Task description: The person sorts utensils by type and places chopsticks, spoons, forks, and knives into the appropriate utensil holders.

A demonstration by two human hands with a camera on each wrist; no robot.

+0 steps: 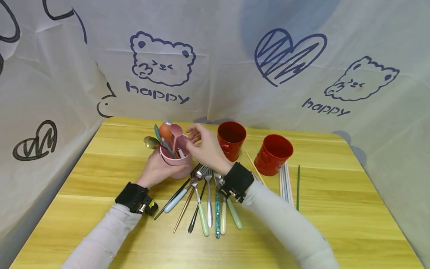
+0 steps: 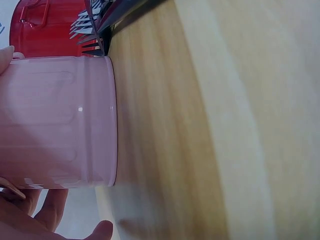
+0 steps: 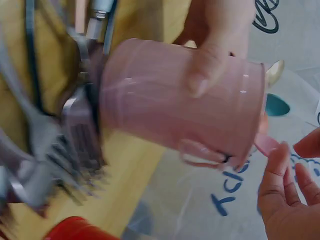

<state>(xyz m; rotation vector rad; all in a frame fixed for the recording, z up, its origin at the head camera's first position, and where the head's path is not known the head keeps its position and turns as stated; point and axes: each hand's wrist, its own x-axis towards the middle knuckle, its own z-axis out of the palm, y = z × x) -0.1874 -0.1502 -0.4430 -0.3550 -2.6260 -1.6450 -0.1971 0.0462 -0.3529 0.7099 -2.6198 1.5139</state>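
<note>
My left hand (image 1: 157, 169) grips a pink bucket-shaped cup (image 3: 150, 95) round its side, the thumb across the front wall. The cup tilts a little in the right wrist view. Out of its mouth stick a pink spoon (image 1: 176, 129), an orange spoon (image 1: 165, 131), a gold spoon (image 1: 151, 142) and a teal spoon (image 1: 156, 130). My right hand (image 1: 209, 147) is at the cup's right rim, close to the pink spoon. Its thumb and fingers stand apart with nothing between them in the right wrist view.
Several forks (image 1: 209, 194) and other utensils with coloured handles fan out in front of the cup. Two red cups (image 1: 231, 147) stand to the right. Beyond them lie striped straws (image 1: 286, 183) and a green stick (image 1: 298, 186). A white cloth (image 1: 228, 93) hangs behind the table.
</note>
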